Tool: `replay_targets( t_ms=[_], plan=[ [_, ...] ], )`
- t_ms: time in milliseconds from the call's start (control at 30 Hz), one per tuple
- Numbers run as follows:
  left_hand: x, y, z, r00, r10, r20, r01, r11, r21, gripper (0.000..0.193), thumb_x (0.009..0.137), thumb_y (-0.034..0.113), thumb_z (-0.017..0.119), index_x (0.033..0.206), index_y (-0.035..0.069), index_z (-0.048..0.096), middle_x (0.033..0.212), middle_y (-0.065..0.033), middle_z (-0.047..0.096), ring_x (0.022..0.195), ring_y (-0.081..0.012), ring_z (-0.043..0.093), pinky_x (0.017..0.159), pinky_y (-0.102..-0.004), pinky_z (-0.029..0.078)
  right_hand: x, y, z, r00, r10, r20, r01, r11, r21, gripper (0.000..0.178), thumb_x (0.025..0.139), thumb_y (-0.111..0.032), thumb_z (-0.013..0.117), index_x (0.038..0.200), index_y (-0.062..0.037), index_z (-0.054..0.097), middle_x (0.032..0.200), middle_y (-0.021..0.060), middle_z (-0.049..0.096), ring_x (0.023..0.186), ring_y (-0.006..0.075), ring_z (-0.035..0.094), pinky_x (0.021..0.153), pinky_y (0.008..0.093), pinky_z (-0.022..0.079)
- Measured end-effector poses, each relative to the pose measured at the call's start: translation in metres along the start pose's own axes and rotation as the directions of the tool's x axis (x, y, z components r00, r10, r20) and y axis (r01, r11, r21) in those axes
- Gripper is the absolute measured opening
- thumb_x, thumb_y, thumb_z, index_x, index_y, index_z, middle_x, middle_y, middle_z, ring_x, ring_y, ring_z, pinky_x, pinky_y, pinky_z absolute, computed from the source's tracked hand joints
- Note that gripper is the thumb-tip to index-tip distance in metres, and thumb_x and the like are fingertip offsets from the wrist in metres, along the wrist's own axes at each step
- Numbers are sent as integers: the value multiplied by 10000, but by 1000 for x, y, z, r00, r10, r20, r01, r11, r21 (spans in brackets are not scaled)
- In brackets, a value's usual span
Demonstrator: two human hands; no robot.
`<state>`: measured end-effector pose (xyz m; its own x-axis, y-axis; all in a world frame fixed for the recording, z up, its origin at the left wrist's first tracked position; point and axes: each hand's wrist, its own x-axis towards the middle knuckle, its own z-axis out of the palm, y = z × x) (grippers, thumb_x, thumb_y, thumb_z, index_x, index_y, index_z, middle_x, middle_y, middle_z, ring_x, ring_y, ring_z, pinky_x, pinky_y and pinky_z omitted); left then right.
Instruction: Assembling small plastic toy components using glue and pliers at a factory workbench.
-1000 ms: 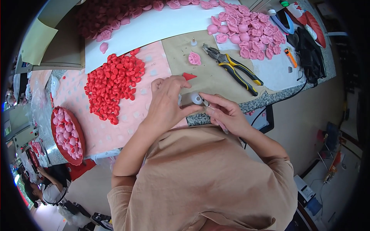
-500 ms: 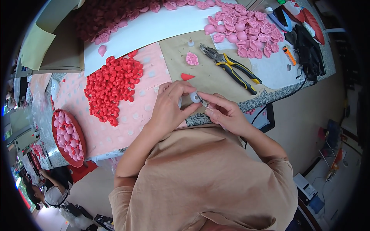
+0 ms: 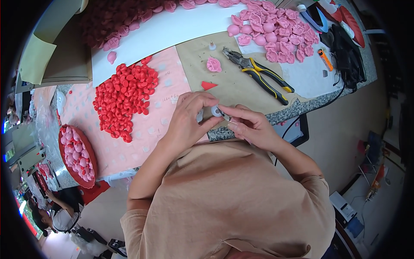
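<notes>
In front of my waist, at the table edge, my left hand (image 3: 184, 118) pinches a small whitish round piece (image 3: 215, 111) between thumb and fingers. My right hand (image 3: 252, 124) grips a small, thin tool (image 3: 224, 115) with a dark, shiny end, whose exact kind I cannot make out. Its tip meets the whitish piece. Just beyond my fingers lie a red triangular scrap (image 3: 209, 85), a pink flower-shaped piece (image 3: 214, 64) and a small white cone-like nozzle (image 3: 212, 46). Pliers (image 3: 261, 77) with yellow and black handles rest to their right.
A heap of red pieces (image 3: 125, 93) covers part of the pink sheet (image 3: 166, 125). Pink flower pieces (image 3: 284, 28) are piled at far right, near an orange lighter-like object (image 3: 325, 60). At left stands a red dish (image 3: 89, 175) of pink pieces; another person (image 3: 64, 218) is beyond.
Both hands stay together at nearly the same place, with the tool's tip still at the whitish piece. The right fingers have shifted slightly; the whole view has moved a little.
</notes>
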<state>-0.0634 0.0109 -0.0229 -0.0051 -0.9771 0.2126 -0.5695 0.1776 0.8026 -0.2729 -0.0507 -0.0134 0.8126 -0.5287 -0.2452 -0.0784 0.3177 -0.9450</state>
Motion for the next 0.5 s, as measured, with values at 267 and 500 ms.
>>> replay_targets(
  t_ms=[267, 500],
  plan=[
    [1, -1, -4, 999, -18, 39, 19, 999, -30, 372, 717, 167, 825, 1003, 66, 611, 1071, -99, 649, 1017, -293, 586, 919, -379, 424, 1, -4, -7, 998, -57, -7, 55, 985, -163, 400, 954, -34, 553, 1352, -68, 555, 893, -17, 422, 720, 43, 421, 618, 198, 376],
    [5, -4, -10, 992, -35, 118, 44, 997, -69, 364, 699, 101, 834, 1001, 63, 634, 1074, -81, 655, 1070, -266, 575, 936, -371, 448, 1, -5, -8, 1000, -10, -11, 8, 995, -103, 398, 950, -26, 544, 1346, -64, 558, 886, -20, 418, 710, 38, 426, 618, 195, 382]
  ],
)
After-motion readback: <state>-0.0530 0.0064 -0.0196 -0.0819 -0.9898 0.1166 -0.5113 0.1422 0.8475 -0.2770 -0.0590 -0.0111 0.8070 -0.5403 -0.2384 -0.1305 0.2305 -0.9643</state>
